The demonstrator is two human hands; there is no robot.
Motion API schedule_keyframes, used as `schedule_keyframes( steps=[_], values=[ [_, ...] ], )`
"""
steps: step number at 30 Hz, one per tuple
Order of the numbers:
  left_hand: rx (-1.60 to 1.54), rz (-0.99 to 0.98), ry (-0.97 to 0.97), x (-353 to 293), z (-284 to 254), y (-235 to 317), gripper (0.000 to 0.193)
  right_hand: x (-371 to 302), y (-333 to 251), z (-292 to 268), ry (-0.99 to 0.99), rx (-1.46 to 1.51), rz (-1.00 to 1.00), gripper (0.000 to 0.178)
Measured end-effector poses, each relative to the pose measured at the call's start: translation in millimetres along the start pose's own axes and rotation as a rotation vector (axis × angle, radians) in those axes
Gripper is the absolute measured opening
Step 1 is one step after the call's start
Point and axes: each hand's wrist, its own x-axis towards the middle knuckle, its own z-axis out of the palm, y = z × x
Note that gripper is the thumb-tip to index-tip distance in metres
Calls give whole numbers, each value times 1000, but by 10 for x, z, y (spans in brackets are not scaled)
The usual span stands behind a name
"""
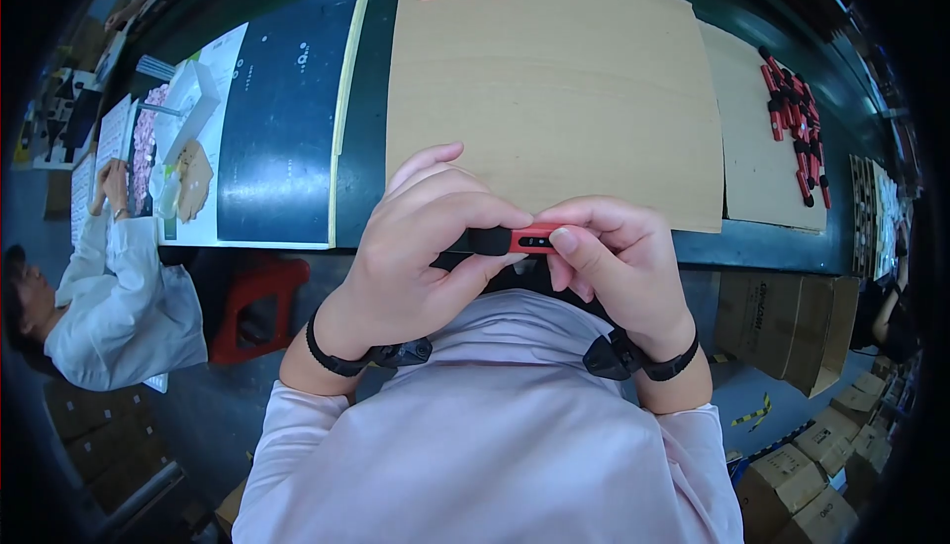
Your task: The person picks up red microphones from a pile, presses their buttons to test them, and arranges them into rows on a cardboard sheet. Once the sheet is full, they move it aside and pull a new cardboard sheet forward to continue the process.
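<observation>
Pinching small red plastic stick with black cap [510, 240] at chest height, above tan cardboard sheet's [554, 89] near edge: my left hand [421, 247] closed on cap, right hand [618, 257] closed on body. Best kept level, pushed straight, thumbs steady.

Bright, even light; dark fisheye-bent edges.

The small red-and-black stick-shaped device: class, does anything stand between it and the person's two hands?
Nothing visible does. The left hand pinches the black end of the small red-and-black stick-shaped device, and the right hand grips its red end, above the tan cardboard sheet.
</observation>
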Motion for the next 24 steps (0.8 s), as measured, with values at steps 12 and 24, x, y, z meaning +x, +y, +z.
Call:
schedule_keyframes(
  steps=[12,24],
  values=[
    [-207,-216,-59,5,-130,-137,24,102,146,-38,165,-628,-625,26],
    [15,-145,-83,788,-366,-268,16,57,219,-365,243,-843,-713,58]
  ],
)
